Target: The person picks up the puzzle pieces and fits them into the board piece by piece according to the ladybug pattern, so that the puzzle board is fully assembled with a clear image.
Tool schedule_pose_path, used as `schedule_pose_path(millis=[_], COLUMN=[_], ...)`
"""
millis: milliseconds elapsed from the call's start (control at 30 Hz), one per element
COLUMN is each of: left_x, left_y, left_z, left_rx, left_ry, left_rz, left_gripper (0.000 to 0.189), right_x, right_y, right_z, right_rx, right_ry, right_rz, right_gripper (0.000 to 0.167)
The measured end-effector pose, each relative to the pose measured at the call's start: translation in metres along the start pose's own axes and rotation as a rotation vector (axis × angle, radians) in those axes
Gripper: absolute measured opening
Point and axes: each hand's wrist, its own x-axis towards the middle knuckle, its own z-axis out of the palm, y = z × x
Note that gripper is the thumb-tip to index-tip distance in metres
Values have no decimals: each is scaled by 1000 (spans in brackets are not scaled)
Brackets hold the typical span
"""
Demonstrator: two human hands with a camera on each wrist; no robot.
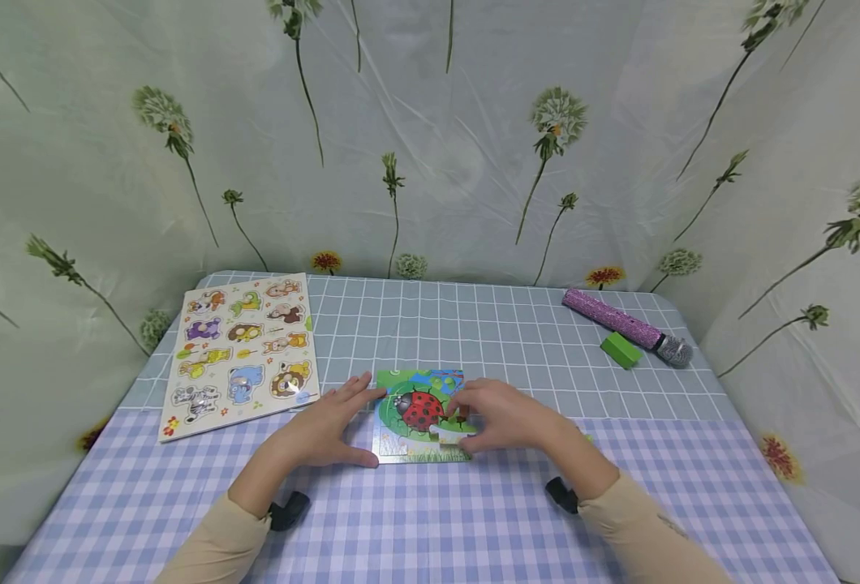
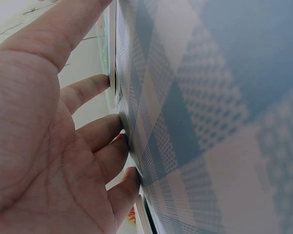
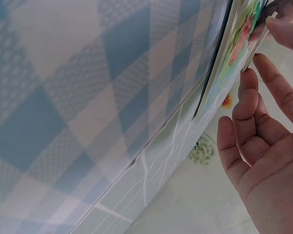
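Observation:
A square ladybug jigsaw puzzle [image 1: 419,410] lies on the checked cloth in front of the person. The left hand [image 1: 328,426] stays at its left side, with thumb and fingers spread and the fingertips right at the board's edge. Over the right part of the puzzle, the right hand [image 1: 506,418] pinches a thin puzzle piece [image 3: 260,41] between thumb and fingers. That piece is tilted up from the board in the right wrist view. The right fingers hide part of the puzzle's right side in the head view.
A white board of animal pictures [image 1: 277,410] lies at the left. At the back right are a glittery purple microphone [image 1: 608,315] and a green block [image 1: 621,350]. A flowered curtain [image 1: 459,178] hangs behind the table.

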Motion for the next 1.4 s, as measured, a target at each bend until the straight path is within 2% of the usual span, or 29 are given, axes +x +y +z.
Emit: schedule_pose_path(millis=[700,1033,1400], left_x=[0,0,0], left_y=[0,-2,-1], left_z=[0,1,0], left_rx=[2,-8,-15], left_ry=[1,0,-1], left_rz=[1,2,4], left_gripper=[105,105,105], right_x=[25,33,38], right_y=[-16,-20,-21], right_z=[13,18,20], right_rx=[-15,-32,-45], right_ry=[-53,-65,-77], right_rz=[-82,-121,-80], right_gripper=[29,34,32])
